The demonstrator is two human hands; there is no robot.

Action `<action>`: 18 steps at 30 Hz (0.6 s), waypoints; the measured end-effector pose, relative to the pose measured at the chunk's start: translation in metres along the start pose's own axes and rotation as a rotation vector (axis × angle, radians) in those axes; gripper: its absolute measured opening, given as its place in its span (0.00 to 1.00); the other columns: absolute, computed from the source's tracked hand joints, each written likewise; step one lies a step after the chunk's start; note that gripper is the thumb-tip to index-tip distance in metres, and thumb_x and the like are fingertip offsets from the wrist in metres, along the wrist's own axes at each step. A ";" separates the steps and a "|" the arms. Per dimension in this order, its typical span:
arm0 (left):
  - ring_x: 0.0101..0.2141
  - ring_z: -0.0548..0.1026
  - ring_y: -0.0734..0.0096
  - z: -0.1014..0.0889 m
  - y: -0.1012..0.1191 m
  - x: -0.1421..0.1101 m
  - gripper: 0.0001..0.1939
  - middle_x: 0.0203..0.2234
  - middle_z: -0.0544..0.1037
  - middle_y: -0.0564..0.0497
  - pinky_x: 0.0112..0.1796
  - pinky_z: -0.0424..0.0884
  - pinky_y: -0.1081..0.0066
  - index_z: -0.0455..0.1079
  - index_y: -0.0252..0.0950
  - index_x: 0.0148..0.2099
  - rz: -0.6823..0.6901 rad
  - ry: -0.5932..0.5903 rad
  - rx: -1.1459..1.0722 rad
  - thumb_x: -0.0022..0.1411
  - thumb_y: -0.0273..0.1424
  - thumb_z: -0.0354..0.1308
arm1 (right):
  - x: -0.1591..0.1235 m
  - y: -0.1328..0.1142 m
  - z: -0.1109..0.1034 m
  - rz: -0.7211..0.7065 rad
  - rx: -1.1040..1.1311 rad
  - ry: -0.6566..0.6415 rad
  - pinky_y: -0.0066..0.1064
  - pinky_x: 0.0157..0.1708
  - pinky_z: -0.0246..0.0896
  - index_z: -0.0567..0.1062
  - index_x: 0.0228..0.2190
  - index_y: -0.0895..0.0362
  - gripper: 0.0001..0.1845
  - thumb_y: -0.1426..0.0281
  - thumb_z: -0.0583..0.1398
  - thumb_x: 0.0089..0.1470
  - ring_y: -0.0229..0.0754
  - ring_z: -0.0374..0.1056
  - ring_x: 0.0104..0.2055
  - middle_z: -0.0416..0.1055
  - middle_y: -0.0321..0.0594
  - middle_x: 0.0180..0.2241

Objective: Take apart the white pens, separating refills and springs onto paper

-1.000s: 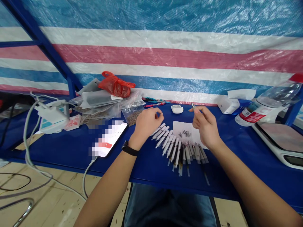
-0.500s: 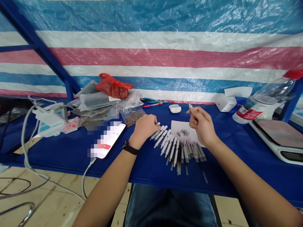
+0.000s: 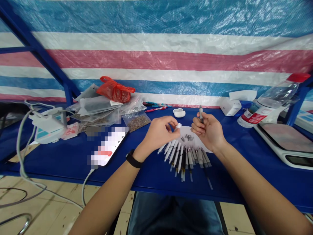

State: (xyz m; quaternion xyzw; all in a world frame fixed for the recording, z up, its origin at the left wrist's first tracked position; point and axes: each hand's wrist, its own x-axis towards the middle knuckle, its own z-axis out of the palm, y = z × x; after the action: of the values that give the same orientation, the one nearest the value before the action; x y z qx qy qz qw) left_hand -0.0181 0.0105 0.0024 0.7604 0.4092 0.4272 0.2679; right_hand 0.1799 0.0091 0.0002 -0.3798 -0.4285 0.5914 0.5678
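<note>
My left hand is closed in a pinch on a small white pen part, mostly hidden by the fingers. Opposite it, my right hand grips a grey pen barrel that points upward with its tapered tip. Below both hands, white pen barrels with clips fan out across the blue table. Grey pen barrels lie at the right of the fan, with clear-ended refills reaching toward me. Several small springs rest on a sheet of white paper behind them.
A charging phone, bags of small brown bits and a red plastic bag sit left. At the back are a white earbud case and loose pens. Rightward stand a bottle and a scale.
My left hand has lifted from the left end of the fan and moved right, bringing a white pen part. My right hand has turned the grey barrel more upright.
</note>
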 end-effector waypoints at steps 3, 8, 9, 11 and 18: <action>0.24 0.73 0.73 0.012 0.009 -0.007 0.04 0.24 0.77 0.52 0.29 0.69 0.73 0.72 0.37 0.30 -0.008 -0.173 -0.272 0.54 0.30 0.64 | -0.004 -0.006 0.002 -0.021 0.070 -0.021 0.30 0.19 0.44 0.62 0.26 0.51 0.11 0.63 0.55 0.58 0.35 0.34 0.18 0.41 0.25 0.18; 0.24 0.72 0.77 0.028 0.017 -0.017 0.05 0.23 0.75 0.54 0.28 0.70 0.75 0.72 0.35 0.31 -0.063 -0.314 -0.371 0.54 0.30 0.64 | -0.009 -0.014 0.004 -0.021 0.208 -0.164 0.30 0.19 0.43 0.58 0.21 0.52 0.26 0.51 0.61 0.58 0.33 0.34 0.18 0.39 0.25 0.17; 0.23 0.71 0.77 0.031 0.017 -0.018 0.04 0.22 0.74 0.55 0.28 0.70 0.76 0.71 0.35 0.30 -0.063 -0.328 -0.370 0.54 0.30 0.63 | -0.009 -0.014 0.004 -0.010 0.242 -0.191 0.30 0.19 0.43 0.56 0.19 0.52 0.30 0.48 0.62 0.58 0.33 0.34 0.17 0.39 0.25 0.17; 0.22 0.71 0.78 0.034 0.017 -0.019 0.04 0.21 0.73 0.57 0.28 0.70 0.76 0.70 0.36 0.30 -0.055 -0.332 -0.356 0.53 0.29 0.63 | -0.009 -0.014 0.003 0.013 0.298 -0.233 0.31 0.18 0.43 0.52 0.17 0.52 0.35 0.42 0.60 0.58 0.33 0.34 0.17 0.38 0.26 0.16; 0.23 0.70 0.79 0.036 0.016 -0.018 0.04 0.23 0.74 0.56 0.27 0.69 0.77 0.71 0.35 0.31 -0.064 -0.266 -0.401 0.53 0.28 0.64 | -0.010 -0.016 0.002 0.031 0.317 -0.285 0.31 0.20 0.44 0.48 0.13 0.54 0.41 0.39 0.57 0.57 0.32 0.35 0.17 0.39 0.28 0.14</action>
State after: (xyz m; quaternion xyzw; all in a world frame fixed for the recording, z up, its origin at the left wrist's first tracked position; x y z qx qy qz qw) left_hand 0.0138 -0.0148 -0.0107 0.7281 0.3012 0.3874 0.4785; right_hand 0.1840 -0.0013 0.0157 -0.2047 -0.4002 0.7079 0.5448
